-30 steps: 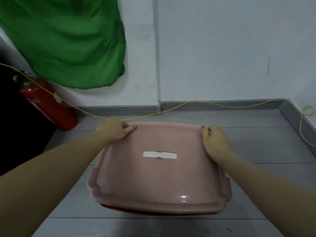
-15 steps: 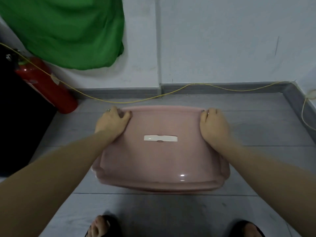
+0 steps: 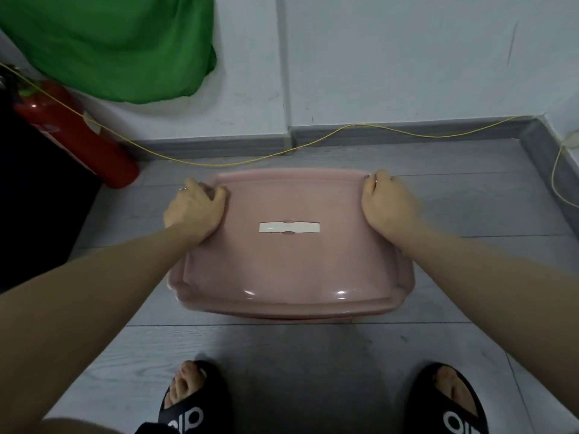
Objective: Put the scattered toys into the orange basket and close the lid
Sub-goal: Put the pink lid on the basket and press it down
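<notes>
- Two feet in black slides [image 3: 194, 402] with white lettering stand at the bottom edge of the view, on the grey plank floor [image 3: 313, 364].
- Two bare forearms reach forward from the lower corners, one on each side of the lid.
- The pink lid [image 3: 291, 264] lies flat on top of the basket, just beyond the feet; its near rim shows two small glints of light.
- Of the orange basket [image 3: 313, 319] only a thin reddish strip shows under the lid's near edge; what is inside is hidden.
- A white recessed handle strip [image 3: 289, 227] sits in the middle of the lid, between the hands.
- The left hand [image 3: 195, 211] presses palm-down on the lid's far left corner, fingers curled over the rim; a ring shows on one finger.
- The right hand [image 3: 387, 205] rests on the far right corner, fingers bent over the lid's edge, gripping it.
- No toys lie loose on the floor in view.
- A thin yellow cord [image 3: 250, 159] sags along the floor behind the basket and runs up both sides.
- A red fire extinguisher [image 3: 78, 136] leans at far left, beside a dark object.
- A grey skirting board [image 3: 407, 134] meets the white wall [image 3: 391, 57].
- A green cloth [image 3: 119, 42] hangs at upper left.
</notes>
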`<action>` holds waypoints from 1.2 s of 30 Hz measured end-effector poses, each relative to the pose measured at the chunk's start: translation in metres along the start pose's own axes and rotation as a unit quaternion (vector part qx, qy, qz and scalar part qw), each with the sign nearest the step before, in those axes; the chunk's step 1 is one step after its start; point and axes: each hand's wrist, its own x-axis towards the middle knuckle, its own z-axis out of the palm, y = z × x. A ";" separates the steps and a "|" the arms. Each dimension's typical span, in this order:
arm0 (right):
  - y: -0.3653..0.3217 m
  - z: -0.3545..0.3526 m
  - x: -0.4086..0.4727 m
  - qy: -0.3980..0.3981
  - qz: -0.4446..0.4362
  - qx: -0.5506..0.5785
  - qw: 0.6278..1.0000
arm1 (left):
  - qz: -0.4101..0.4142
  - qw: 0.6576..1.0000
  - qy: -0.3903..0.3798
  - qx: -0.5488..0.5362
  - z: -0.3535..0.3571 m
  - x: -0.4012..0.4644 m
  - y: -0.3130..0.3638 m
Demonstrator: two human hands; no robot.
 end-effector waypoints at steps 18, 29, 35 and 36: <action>0.004 -0.002 -0.001 0.025 -0.011 -0.028 0.999 | 0.030 0.999 0.009 0.036 -0.012 -0.002 0.001; 0.001 0.007 -0.010 0.094 0.012 -0.017 0.995 | -0.032 0.998 0.034 -0.042 -0.001 -0.015 -0.002; 0.002 -0.003 -0.007 0.040 0.098 0.064 0.992 | -0.121 0.987 0.002 -0.108 -0.006 -0.012 -0.007; 0.005 -0.005 -0.007 0.030 0.114 0.079 0.990 | -0.142 0.983 -0.026 -0.117 -0.008 -0.011 -0.009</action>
